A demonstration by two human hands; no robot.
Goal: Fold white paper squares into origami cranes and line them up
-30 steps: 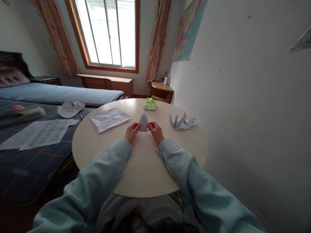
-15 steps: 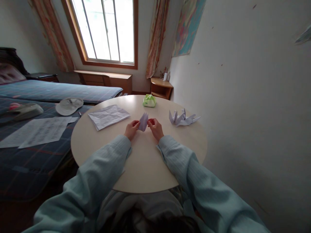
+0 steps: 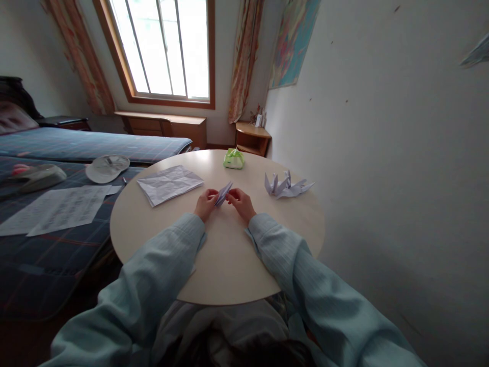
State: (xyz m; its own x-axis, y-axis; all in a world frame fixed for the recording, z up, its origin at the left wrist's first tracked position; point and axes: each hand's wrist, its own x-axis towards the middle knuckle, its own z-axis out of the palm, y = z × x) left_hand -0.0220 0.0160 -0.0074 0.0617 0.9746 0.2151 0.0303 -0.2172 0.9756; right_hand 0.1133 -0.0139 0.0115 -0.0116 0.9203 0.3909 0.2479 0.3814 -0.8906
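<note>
A small piece of folded paper [image 3: 223, 194], pale lilac-white, is held above the middle of the round table [image 3: 233, 255]. My left hand [image 3: 207, 204] pinches its left side, fingers closed. On the other side my right hand [image 3: 241, 203] has its fingertips closed at the paper's right edge; the exact grip there is too small to make out. To the right several folded paper cranes [image 3: 287, 186] stand close together. Left of my hands lies a stack of creased paper sheets [image 3: 170, 184].
A green tissue pack [image 3: 234, 158] sits at the table's far side. Beside the table on the left is a bed with a plaid cover [image 3: 76, 255], bearing printed sheets [image 3: 69, 208] and a white cap [image 3: 107, 168]. A wall [image 3: 382, 178] rises on the right.
The folded paper has turned from nearly upright and facing me to a slanted, narrower view. My right hand has shifted slightly left, closer to my left hand.
</note>
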